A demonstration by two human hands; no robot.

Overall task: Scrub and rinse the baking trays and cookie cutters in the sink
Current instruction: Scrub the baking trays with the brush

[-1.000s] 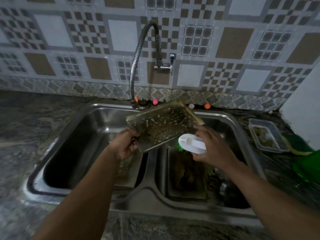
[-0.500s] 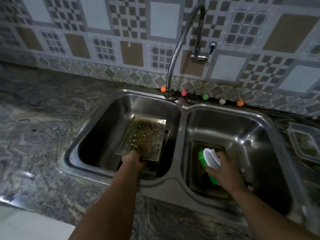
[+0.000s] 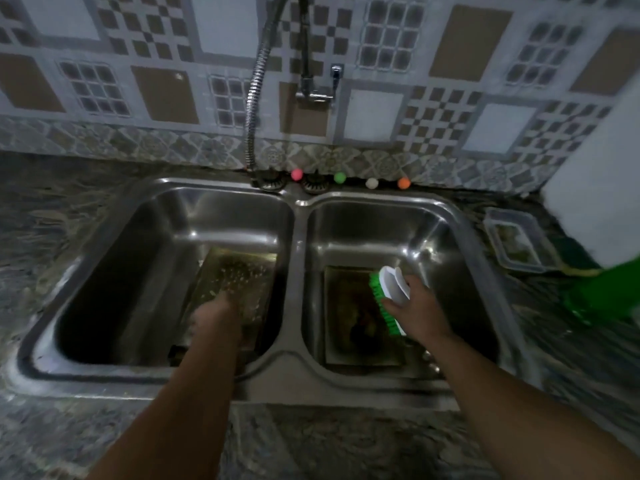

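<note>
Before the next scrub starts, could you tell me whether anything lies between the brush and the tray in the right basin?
Nothing visible does: the brush, held in the right hand, sits directly over the tray.

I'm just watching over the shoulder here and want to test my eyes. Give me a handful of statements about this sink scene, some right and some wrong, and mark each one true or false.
1. The right hand holds a scrub brush with green bristles. True.
2. The sink has a single basin. False: it has two basins side by side.
3. A speckled baking tray lies in the left basin, at the left hand. True.
4. The right basin holds nothing. False: a dark baking tray lies on its bottom.
5. Four small coloured balls sit along the back edge behind the sink. True.
6. Water pours from the faucet hose. False: no stream is visible.
</note>
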